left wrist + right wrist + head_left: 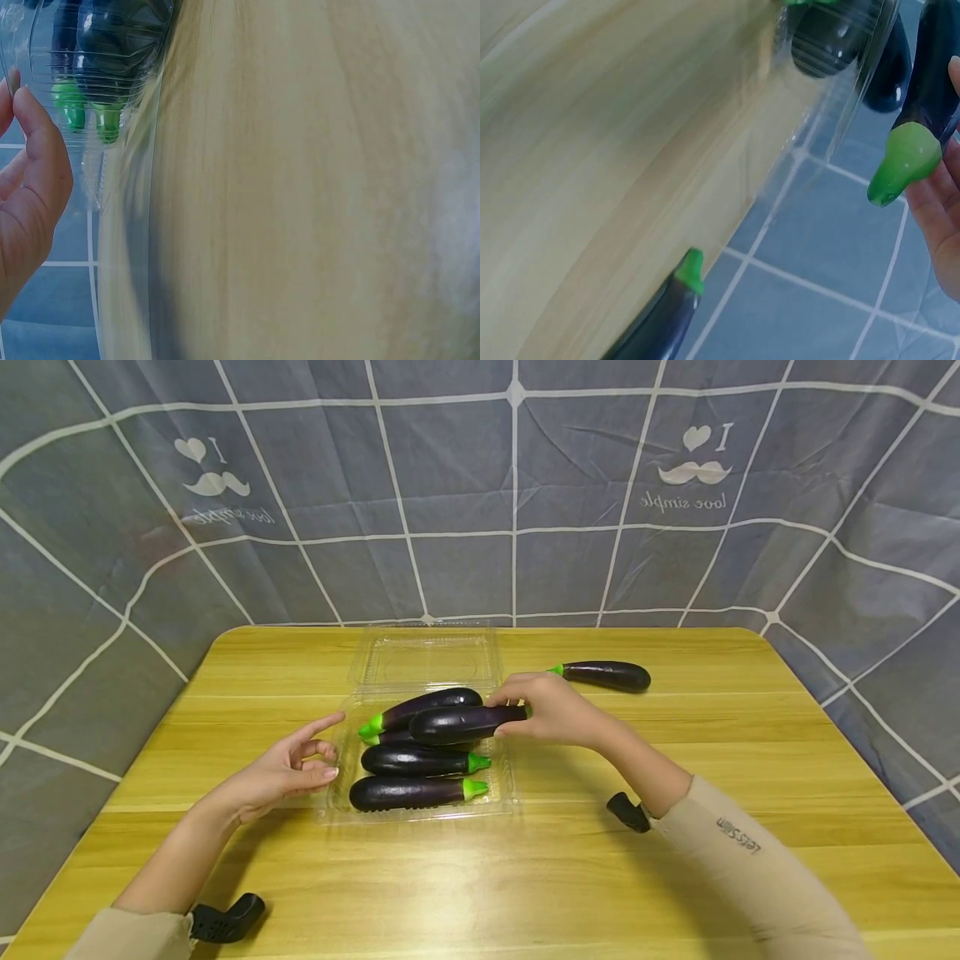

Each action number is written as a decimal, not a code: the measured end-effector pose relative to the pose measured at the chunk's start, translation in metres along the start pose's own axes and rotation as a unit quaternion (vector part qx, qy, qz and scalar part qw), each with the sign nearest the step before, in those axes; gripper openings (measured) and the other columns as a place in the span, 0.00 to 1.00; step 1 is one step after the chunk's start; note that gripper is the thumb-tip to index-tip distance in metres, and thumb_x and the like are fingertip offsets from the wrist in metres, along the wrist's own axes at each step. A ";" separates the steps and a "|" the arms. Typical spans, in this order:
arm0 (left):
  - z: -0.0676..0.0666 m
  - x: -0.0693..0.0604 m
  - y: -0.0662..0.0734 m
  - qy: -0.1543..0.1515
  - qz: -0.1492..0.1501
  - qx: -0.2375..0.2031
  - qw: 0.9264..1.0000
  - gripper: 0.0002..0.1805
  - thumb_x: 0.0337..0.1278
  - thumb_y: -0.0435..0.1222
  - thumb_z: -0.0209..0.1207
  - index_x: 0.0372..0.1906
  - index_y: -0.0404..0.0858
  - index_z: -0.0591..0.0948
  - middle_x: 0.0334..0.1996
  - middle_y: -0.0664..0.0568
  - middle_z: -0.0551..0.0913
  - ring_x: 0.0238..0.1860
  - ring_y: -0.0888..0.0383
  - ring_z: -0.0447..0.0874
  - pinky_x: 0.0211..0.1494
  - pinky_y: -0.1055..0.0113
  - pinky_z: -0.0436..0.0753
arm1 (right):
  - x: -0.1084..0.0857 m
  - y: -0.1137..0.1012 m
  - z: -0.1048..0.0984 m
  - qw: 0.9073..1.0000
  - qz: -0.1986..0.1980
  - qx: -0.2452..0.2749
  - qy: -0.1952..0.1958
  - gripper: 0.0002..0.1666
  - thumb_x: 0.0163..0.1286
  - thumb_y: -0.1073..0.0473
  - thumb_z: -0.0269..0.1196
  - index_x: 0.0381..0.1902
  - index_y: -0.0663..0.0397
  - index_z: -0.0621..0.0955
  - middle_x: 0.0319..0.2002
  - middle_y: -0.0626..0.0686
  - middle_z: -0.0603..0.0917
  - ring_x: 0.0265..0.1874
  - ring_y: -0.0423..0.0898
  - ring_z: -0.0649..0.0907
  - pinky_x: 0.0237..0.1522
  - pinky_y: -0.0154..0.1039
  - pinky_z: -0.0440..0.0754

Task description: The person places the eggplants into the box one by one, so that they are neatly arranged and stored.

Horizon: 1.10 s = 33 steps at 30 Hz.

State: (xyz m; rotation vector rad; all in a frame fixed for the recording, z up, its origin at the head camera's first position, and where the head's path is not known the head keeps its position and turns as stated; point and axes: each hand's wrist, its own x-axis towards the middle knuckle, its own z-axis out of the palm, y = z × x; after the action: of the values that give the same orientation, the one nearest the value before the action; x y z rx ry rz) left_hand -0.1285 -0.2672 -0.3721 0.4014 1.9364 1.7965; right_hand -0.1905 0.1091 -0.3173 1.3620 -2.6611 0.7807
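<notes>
An open clear plastic box [330,806] holds several dark purple eggplants with green stem ends. The right hand [551,708] grips one eggplant [457,724] near its stem end, over the others at the box's right side; its green end [906,161] shows in the right wrist view beside the hand [941,217]. The left hand [288,768] is at the box's left wall, thumb and fingertips at the edge, fingers bent; in the left wrist view the hand [34,187] has its fingertips at the clear plastic, with green stem ends [107,121] inside.
Another eggplant [606,676] lies on the wooden table [450,893] to the right behind the right hand, also seen in the right wrist view [660,322]. The box's clear lid [427,660] lies folded back towards the grey, white-lined curtain [465,577].
</notes>
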 end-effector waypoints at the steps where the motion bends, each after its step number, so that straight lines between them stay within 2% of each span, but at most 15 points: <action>1: 0.000 0.000 0.000 0.000 0.000 0.000 1.000 0.41 0.59 0.25 0.56 0.73 0.39 0.48 0.38 0.52 0.67 0.34 0.65 0.73 0.41 0.72 0.79 | 0.002 -0.001 0.001 1.000 -0.001 0.001 -0.001 0.19 0.53 0.58 0.71 0.44 0.56 0.83 0.41 0.50 0.83 0.41 0.45 0.81 0.43 0.40 0.77; 7: 0.000 0.001 0.001 -0.001 0.003 -0.003 1.000 0.41 0.59 0.25 0.55 0.73 0.40 0.49 0.38 0.52 0.67 0.32 0.66 0.72 0.38 0.74 0.79 | 0.012 -0.008 0.009 1.000 -0.003 -0.011 -0.005 0.19 0.55 0.58 0.70 0.45 0.56 0.83 0.43 0.51 0.83 0.45 0.47 0.80 0.48 0.41 0.77; 33: 0.001 0.000 0.001 -0.005 0.007 -0.014 1.000 0.41 0.59 0.25 0.55 0.73 0.41 0.49 0.38 0.52 0.67 0.31 0.66 0.71 0.38 0.75 0.78 | 0.037 -0.030 0.034 0.998 -0.013 -0.059 -0.018 0.19 0.56 0.53 0.70 0.45 0.53 0.84 0.42 0.50 0.83 0.45 0.45 0.80 0.47 0.39 0.77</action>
State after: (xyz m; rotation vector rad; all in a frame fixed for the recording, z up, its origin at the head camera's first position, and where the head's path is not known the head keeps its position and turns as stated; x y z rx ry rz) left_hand -0.1278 -0.2667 -0.3714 0.4151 1.9040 1.8252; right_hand -0.1835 0.0515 -0.3242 1.3912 -2.6631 0.5902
